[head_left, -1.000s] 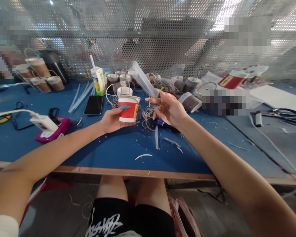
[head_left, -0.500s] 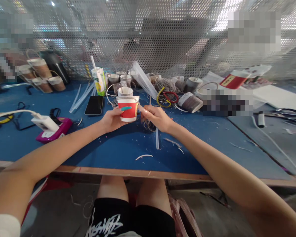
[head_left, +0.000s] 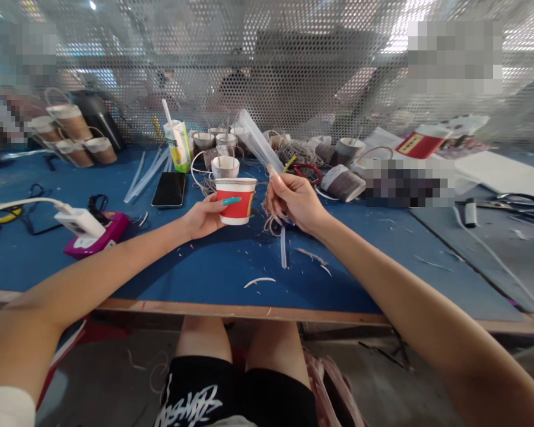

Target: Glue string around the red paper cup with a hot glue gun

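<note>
Cup support at bench level: left-hand grip, right hand apart

The red-and-white cup is held upright by the left hand, in front of the person and over the blue bench. The thumb is laid across the red face, and the other fingers are mostly hidden by the cup; the grip is thus closed around one side. By this arrangement, it is judged, the cup is steadied while its rim and opposite side are left accessible.

The right hand is positioned just beside the cup without touching it. Its thumb and index fingertips are brought close together; whether a fine strand is pinched between them cannot be told.

Tangled cord and grey cups are grouped behind the hands, presumably for short reach. The phone is laid flat to the left, apparently out of the working area.

Markings: a yellowish panel is seen at the right edge of the held cup, but no characters can be read. Printing on the green-and-yellow drink carton is likewise illegible. White stylised lettering is carried on the black shorts; its wording cannot be determined.
</note>
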Available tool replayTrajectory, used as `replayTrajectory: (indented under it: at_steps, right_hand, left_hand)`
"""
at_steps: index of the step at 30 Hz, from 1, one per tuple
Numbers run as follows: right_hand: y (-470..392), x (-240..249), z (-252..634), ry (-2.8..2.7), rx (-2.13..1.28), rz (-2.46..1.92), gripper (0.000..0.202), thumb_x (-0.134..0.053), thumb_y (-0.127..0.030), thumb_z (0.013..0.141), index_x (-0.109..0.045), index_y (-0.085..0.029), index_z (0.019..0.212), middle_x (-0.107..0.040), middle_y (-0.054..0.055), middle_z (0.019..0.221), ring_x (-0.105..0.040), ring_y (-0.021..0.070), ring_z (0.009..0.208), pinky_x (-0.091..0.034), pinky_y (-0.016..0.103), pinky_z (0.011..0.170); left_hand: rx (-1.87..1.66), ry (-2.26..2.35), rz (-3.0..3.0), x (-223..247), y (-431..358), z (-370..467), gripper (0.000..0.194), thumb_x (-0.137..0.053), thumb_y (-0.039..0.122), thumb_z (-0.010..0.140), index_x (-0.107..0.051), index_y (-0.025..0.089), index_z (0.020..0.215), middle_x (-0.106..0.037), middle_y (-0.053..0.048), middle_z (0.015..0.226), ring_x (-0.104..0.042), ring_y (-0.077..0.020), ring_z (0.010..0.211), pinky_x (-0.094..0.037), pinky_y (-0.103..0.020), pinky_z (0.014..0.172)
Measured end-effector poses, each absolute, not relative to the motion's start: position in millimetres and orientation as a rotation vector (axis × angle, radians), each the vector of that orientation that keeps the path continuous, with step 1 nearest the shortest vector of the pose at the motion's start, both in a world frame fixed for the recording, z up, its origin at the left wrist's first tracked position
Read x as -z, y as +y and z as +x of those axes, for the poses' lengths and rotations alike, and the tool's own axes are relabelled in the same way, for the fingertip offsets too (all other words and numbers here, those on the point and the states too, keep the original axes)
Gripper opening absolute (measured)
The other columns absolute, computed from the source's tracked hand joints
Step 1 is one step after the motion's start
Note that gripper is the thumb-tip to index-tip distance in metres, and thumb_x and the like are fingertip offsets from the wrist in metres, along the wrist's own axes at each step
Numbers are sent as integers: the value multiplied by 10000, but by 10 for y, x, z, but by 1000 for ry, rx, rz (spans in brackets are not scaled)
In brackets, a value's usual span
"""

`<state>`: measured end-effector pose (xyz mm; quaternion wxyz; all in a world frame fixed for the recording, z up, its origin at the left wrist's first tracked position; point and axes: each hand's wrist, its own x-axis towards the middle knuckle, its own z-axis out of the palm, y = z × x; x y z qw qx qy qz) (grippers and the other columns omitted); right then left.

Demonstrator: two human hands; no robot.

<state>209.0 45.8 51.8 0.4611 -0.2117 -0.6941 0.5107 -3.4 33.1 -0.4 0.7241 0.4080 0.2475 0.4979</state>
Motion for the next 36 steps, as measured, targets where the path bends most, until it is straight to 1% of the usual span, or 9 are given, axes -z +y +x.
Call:
replayTrajectory:
  at_steps: [6, 13, 18, 23, 26, 30, 36]
  right_hand:
    - [481, -493, 2086, -1708, -1239, -535, 534, -683, -668, 768, -521, -187, 602, -484, -70, 391, -452, 57, 327, -341, 184, 343]
    - [485, -485, 2090, -1763, -1149, -573, 552, -642, -678, 799, -516, -184, 584, -493, -55, 423, -452, 51, 365, -311, 187, 344]
    - [472, -480, 2078, -1779, -1134, -585, 557, -637, -683, 799, -508, -189, 578, -468, -68, 403, -438, 52, 346, -306, 203, 358]
    - [487, -449, 2075, -1833, -1060, -617, 578, -621, -722, 778, -500, -193, 578, -474, -69, 398, -428, 54, 343, -282, 215, 364]
    - [491, -442, 2073, -1846, -1050, -614, 588, -610, -733, 779, -493, -194, 577, -466, -70, 395, -412, 52, 340, -271, 220, 367]
    - [483, -441, 2064, -1845, -1070, -613, 599, -605, -751, 770, -472, -199, 578, -458, -74, 403, -405, 55, 344, -273, 222, 377]
    - [461, -438, 2050, -1836, -1080, -667, 592, -526, -769, 815, -483, -213, 616, -471, -59, 457, -431, 71, 393, -319, 237, 411]
  left_hand:
    - [-1048, 487, 944, 27, 328, -58, 483, -797, 164, 615, -679, 157, 1083, -762, -69, 1004, -712, -287, 1031, -484, -472, 1047]
    - [-966, 452, 998, -4, 299, -41, 577, -868, 269, 569, -685, 158, 1104, -772, -79, 1005, -707, -306, 1055, -497, -475, 1037]
    - [-917, 430, 1047, 7, 305, -54, 604, -864, 328, 592, -672, 168, 1142, -767, -87, 1045, -687, -332, 1113, -474, -506, 1064]
    - [-862, 363, 1061, 21, 314, -71, 625, -832, 323, 635, -633, 167, 1207, -757, -109, 1101, -643, -367, 1198, -442, -545, 1093]
    - [-846, 344, 1048, 21, 313, -74, 622, -834, 323, 631, -633, 172, 1200, -762, -97, 1092, -651, -359, 1188, -444, -536, 1095]
    - [-854, 350, 1039, 19, 313, -81, 651, -833, 334, 616, -620, 172, 1210, -756, -104, 1102, -636, -364, 1211, -440, -532, 1099]
    - [-833, 363, 1006, -57, 284, -70, 682, -829, 396, 596, -627, 174, 1209, -746, -125, 1124, -604, -400, 1247, -475, -546, 1055]
